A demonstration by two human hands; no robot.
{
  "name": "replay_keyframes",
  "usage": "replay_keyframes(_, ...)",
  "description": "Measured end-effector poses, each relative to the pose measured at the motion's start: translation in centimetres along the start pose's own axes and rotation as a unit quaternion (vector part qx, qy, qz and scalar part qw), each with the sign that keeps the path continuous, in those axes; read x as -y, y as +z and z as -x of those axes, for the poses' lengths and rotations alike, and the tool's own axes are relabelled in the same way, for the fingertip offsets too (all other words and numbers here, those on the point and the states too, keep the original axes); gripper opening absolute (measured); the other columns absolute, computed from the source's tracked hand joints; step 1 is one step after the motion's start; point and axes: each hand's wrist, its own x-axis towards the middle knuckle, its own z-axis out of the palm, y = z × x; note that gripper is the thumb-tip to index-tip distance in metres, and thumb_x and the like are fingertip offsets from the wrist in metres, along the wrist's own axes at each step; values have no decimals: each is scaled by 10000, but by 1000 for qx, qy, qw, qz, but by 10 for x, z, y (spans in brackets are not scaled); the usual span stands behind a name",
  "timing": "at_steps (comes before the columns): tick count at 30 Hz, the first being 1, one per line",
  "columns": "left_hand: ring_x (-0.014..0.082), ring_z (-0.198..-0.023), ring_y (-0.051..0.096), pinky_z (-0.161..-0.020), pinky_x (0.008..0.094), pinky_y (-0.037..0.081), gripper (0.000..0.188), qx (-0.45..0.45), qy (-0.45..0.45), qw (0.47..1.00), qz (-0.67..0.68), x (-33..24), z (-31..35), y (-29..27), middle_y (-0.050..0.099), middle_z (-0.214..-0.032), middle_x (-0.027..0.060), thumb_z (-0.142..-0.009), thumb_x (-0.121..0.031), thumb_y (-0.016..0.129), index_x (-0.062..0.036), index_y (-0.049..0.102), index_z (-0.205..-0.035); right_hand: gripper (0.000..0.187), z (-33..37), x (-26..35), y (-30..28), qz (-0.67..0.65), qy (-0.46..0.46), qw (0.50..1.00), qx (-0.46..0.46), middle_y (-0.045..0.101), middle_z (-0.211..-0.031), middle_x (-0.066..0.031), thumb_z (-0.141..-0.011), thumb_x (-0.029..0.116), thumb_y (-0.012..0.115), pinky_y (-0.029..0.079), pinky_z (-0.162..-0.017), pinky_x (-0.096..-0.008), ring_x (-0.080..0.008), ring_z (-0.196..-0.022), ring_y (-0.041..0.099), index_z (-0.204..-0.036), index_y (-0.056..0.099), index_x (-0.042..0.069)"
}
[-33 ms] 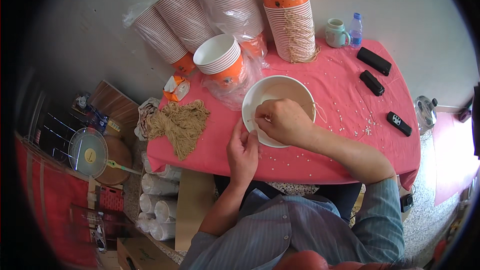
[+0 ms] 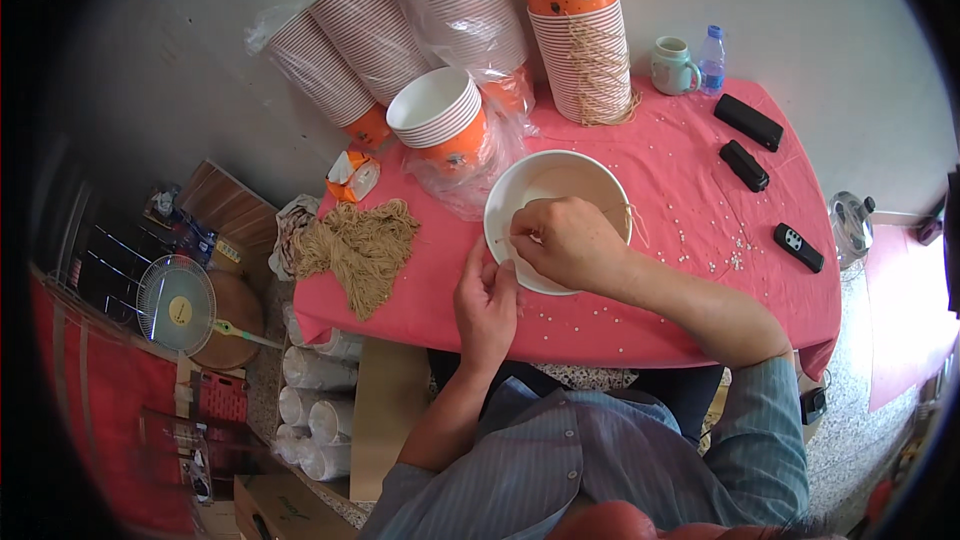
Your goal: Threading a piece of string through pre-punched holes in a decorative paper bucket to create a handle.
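A white paper bucket (image 2: 507,186) stands at the front middle of the pink-covered table, its mouth facing up. At its near left side my left hand (image 2: 486,305) grips the bucket, fingers along the outer wall and thumb by the rim. My right hand (image 2: 567,243) reaches over the near right rim, with thumb and fingertips pinched together inside. A tan string (image 2: 641,230) loops out over the right rim, and a thin tan end shows by those fingertips. The pinch itself is partly hidden by the hand. White beads (image 2: 738,260) lie scattered on the cloth.
A bundle of tan strings (image 2: 362,255) lies left. Behind are a short bucket stack (image 2: 437,105), plastic-wrapped stacks (image 2: 375,35) and a tall stack hung with strings (image 2: 580,60). A mug (image 2: 672,68), bottle (image 2: 712,60), black cases (image 2: 748,122) and remote (image 2: 798,247) stand right.
The string loop outside the bucket's right rim has drawn in slightly. Both hands and the bucket look unmoved.
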Motion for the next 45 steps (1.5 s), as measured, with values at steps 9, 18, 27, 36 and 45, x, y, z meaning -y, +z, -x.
replay_keyframes(9,55,-619,571,-548,247,455,501,7,7,1000,5,5,0,0,644,-793,13,-1130,-68,584,-6,465,-1612,141,1,-2,3,11,3,1000,16,786,-867,-156,-891,166,723,610,-749,-499,-394,-790,760,-937,797,55)
replay_keyframes(18,55,-627,571,-552,248,455,510,9,0,1000,6,5,1,0,638,-794,13,-1129,-59,578,-7,451,-1620,136,1,2,0,11,1,1000,0,781,-863,-156,-888,156,720,608,-746,-495,-392,-800,758,-942,799,59)
replay_keyframes(27,59,-633,571,-555,249,459,518,13,9,1000,12,4,1,1,638,-802,16,-1128,-54,578,1,435,-1622,148,1,3,-1,17,11,1000,22,782,-872,-159,-890,175,724,611,-759,-496,-389,-809,760,-947,801,62)
replay_keyframes(36,58,-618,567,-549,254,456,517,14,8,1000,10,5,2,3,626,-784,10,-1128,-51,585,9,436,-1619,150,2,2,1,19,12,999,31,781,-872,-160,-891,178,723,608,-759,-500,-397,-824,760,-954,804,68)
replay_keyframes(45,61,-620,569,-553,257,459,517,16,10,1000,17,4,2,7,630,-789,13,-1130,-57,585,11,434,-1619,186,2,3,0,26,15,999,18,790,-889,-162,-909,221,720,607,-766,-514,-402,-828,761,-968,810,69)
